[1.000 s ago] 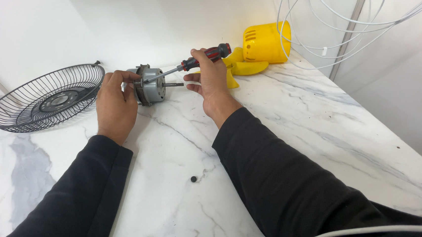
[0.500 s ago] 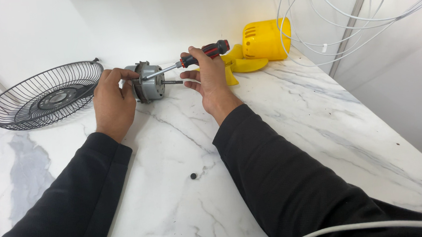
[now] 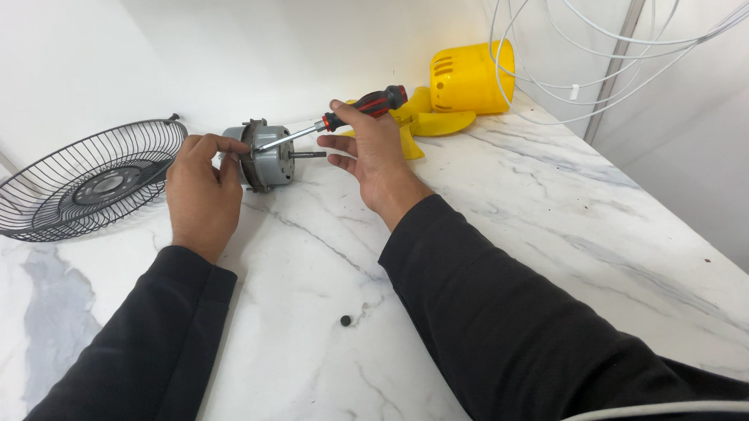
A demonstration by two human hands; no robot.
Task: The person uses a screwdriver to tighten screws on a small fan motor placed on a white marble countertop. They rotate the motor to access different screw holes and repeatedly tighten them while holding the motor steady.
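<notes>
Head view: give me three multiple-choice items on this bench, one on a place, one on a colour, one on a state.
1. Where does the wire fan guard lie?
A. on the marble table, beyond the left hand
B. on top of the yellow housing
C. in the right hand

2. What colour are the fan blades?
A. black
B. yellow
C. white

3. What is the right hand doing?
A. lying flat on the table
B. gripping the white cable
C. holding a screwdriver with its tip at the fan motor

Answers:
1 A, the guard rests on the marble table, outward of the left hand.
2 B, they match the yellow housing.
3 C, the screwdriver shaft reaches the fan motor, which the left hand holds.
</notes>
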